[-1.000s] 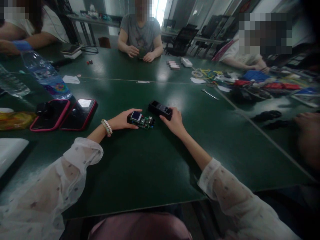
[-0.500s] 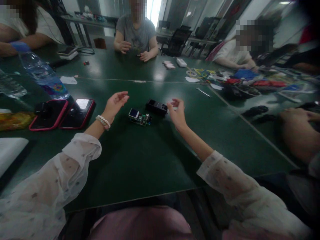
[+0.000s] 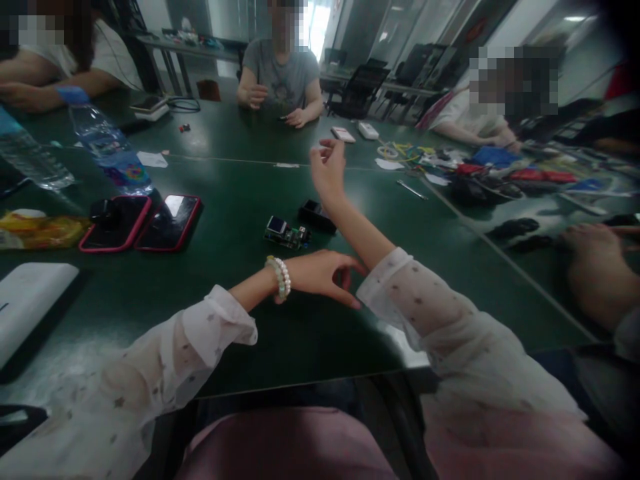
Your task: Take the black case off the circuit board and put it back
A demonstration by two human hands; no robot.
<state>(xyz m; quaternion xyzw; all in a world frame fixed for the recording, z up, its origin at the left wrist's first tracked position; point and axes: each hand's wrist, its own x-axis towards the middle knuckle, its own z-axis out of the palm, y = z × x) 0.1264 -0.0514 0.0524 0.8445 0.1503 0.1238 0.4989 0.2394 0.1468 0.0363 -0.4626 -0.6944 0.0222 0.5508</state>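
Note:
My left hand point(image 3: 325, 275) reaches across to my right forearm, its thumb and fingers apart near the rolled sleeve cuff point(image 3: 383, 277); whether it touches the cuff I cannot tell. My right hand point(image 3: 329, 170) is raised above the green table with curled fingers, and no object shows in it. Between the hands lies a small circuit board with a little screen point(image 3: 287, 233). Beside the board sits a black case point(image 3: 317, 215), partly hidden behind my right wrist.
Two red-edged phones point(image 3: 169, 223) and a water bottle point(image 3: 107, 147) stand or lie at the left, near a white box point(image 3: 35, 300). Tangled cables point(image 3: 400, 152) and a metal tool point(image 3: 412, 190) lie at the right. Several people sit around the table.
My left hand has moved right and nearer, over to my right forearm. My right hand has risen and shifted left. The view has shifted slightly.

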